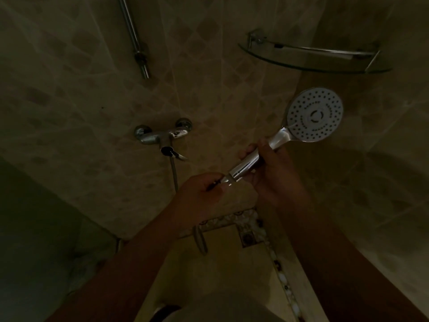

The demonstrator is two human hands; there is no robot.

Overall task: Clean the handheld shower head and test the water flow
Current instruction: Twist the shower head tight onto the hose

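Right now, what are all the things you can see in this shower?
shower head: one, white face with chrome handle, right of middle, face turned towards the camera
mixer tap: one, chrome, on the tiled wall, left of middle
hose: one, grey, hanging below the tap
slide rail: one, chrome, upper wall
corner shelf: one, glass with chrome rail, upper right
floor drain: one, dark, by the patterned tile border
right hand: one, holds the handle
left hand: one, pinches at the handle's lower end
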